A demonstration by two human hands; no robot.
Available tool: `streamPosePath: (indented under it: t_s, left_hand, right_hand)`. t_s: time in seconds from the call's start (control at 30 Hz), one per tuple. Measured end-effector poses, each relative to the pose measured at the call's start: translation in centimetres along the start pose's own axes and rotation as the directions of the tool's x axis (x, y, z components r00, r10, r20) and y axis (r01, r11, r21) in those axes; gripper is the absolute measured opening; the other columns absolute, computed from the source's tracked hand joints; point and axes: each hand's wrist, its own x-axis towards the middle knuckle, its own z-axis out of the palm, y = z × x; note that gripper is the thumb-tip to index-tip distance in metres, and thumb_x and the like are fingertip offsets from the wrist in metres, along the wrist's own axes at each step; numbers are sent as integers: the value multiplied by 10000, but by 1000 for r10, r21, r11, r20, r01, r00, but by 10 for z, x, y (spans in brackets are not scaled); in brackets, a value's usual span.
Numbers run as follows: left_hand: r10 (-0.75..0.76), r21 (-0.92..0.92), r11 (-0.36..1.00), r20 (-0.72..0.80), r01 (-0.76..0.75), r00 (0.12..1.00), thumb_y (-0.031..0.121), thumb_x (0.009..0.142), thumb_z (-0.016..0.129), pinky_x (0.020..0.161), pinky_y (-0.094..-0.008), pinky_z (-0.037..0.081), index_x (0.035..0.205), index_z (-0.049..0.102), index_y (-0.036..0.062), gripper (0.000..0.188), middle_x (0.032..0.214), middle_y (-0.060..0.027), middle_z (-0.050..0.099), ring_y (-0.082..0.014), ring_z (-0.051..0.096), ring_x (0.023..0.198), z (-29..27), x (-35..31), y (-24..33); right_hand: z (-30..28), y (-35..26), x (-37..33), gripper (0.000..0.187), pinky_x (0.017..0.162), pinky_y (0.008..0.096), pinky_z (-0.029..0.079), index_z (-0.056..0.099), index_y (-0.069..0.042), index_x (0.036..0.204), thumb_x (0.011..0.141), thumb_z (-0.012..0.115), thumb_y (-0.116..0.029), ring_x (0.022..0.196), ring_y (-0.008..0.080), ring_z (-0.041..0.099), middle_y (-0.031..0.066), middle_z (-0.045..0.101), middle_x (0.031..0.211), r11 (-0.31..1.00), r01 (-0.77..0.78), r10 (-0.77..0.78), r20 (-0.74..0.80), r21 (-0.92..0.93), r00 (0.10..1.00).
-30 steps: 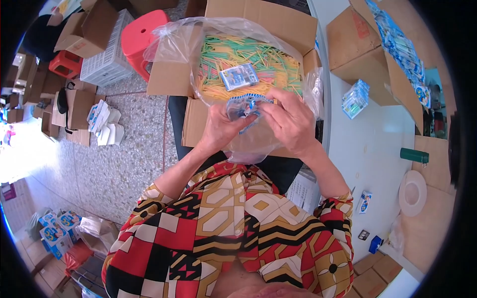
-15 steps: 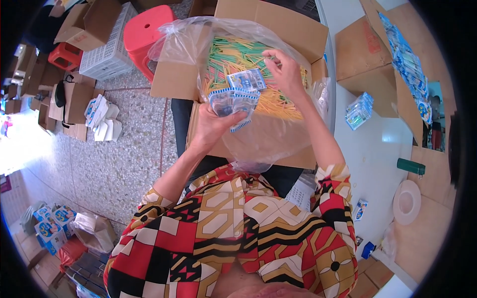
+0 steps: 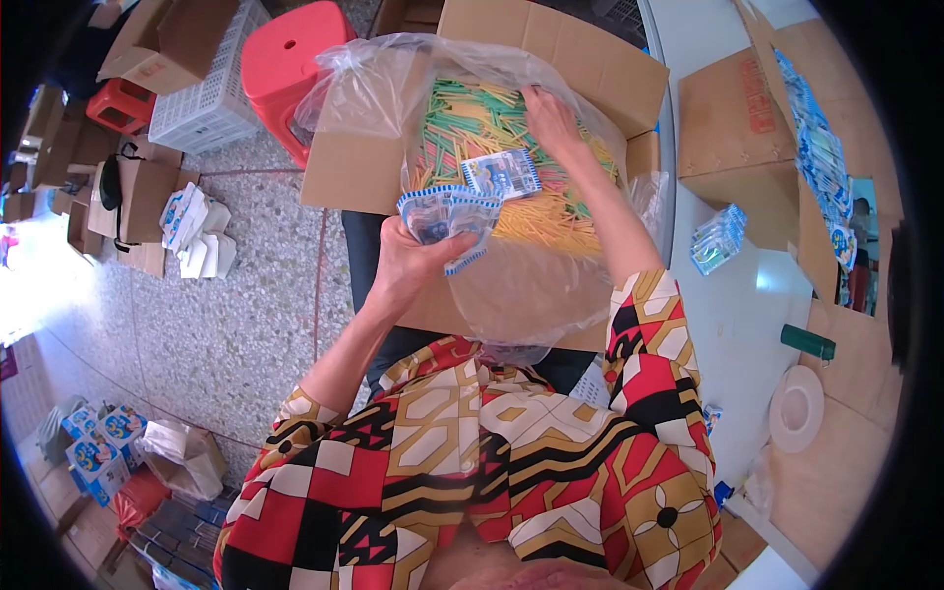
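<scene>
A clear packet with blue-striped edges (image 3: 447, 214) is gripped in my left hand (image 3: 408, 261), thumb across its front; it may be more than one packet. Beyond it, another blue and white packet (image 3: 502, 175) lies on a heap of thin sticks (image 3: 472, 113) in green, yellow and pink. These fill a cardboard box (image 3: 354, 162) lined with a clear plastic bag (image 3: 369, 84). At the far right part of the heap, my right hand (image 3: 556, 123) reaches down with fingers bunched together. Its fingertips are hidden, so what they hold cannot be made out.
On the white table to the right lie a small stack of packets (image 3: 718, 239) and a green object (image 3: 807, 342). A carton (image 3: 737, 118) with more packets stands behind. A red stool (image 3: 295, 49) and a white crate (image 3: 206, 108) are at the far left.
My right hand has moved down and away from me into the sticks. My left hand with its packet has shifted slightly left. The view has moved a little.
</scene>
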Motion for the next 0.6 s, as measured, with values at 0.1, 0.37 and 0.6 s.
streamPosePath:
  t_s: [0.1, 0.37, 0.6]
  left_hand:
    - [-2, 11, 1000, 10, 2, 1000, -10, 706, 714, 691, -232, 488, 972, 633, 29, 280, 871, -15, 657, -75, 600, 768, 2, 4, 1]
    - [-18, 19, 1000, 28, 18, 999, -7, 706, 715, 677, -223, 487, 954, 635, 37, 265, 863, -8, 656, -68, 598, 749, 5, 4, 2]
    - [-29, 0, 1000, 24, 29, 999, 0, 704, 719, 688, -224, 486, 954, 636, 43, 267, 863, -5, 656, -70, 599, 752, 9, 2, 2]
  right_hand:
    - [1, 1, 5, 235, 731, 465, 477, 505, 0, 997, 767, 456, 9, 898, 382, 576, 214, 576, 1005, 1000, 2, -1, 56, -26, 998]
    - [2, 0, 0, 193, 723, 447, 484, 510, -16, 966, 794, 426, 5, 882, 357, 590, 191, 576, 945, 992, 121, -122, -1, -45, 993]
    - [7, 11, -1, 208, 735, 426, 486, 530, -42, 982, 797, 441, -12, 876, 349, 590, 157, 580, 962, 989, 144, -142, -63, 34, 988]
